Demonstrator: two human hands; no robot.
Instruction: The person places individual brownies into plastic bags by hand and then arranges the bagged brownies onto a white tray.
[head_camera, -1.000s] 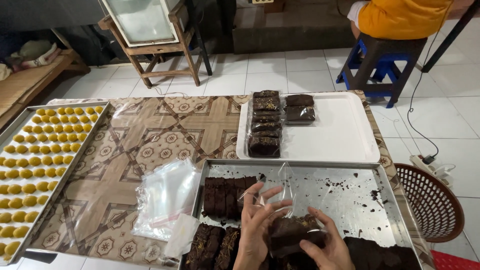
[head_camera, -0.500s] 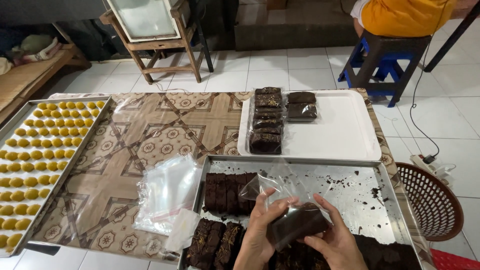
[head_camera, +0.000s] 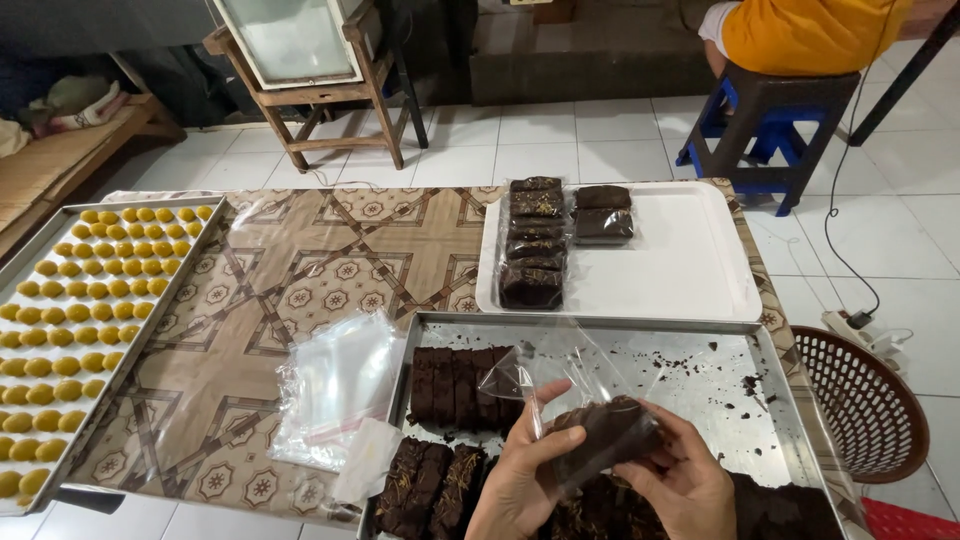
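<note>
White floor tiles run back to a wooden stand (head_camera: 300, 60) and a blue stool (head_camera: 765, 120) where a person in an orange top (head_camera: 800, 30) sits. Nearer, a low counter (head_camera: 300, 270) under a patterned cloth carries everything, and the metal tray (head_camera: 700, 370) at its near edge is the thing to steer by.

Over that tray's near edge, the left hand (head_camera: 525, 470) pinches the edge of a clear plastic bag (head_camera: 570, 400), fingers closed on the film so its mouth stands up and open. The right hand (head_camera: 680, 480) is curled around a dark brownie slice (head_camera: 605, 435) from below, through the film, gripping it firmly; the slice sits low in the bag, apparently held so it does not crumble.

Inside the tray, to the left of the hands, unwrapped brownie slices (head_camera: 460, 385) stand packed in a row, with crumbs scattered on the bare metal to the right. Just left of the tray lies a stack of empty bags (head_camera: 335, 390), within easy reach. Behind the tray, a white tray (head_camera: 690, 270) holds wrapped brownies (head_camera: 535, 245) lined in neat columns. Far left of the metal tray, a pan of small yellow cookies (head_camera: 80, 320) sits apart. A brown basket (head_camera: 860, 400) stands on the floor to the right.
</note>
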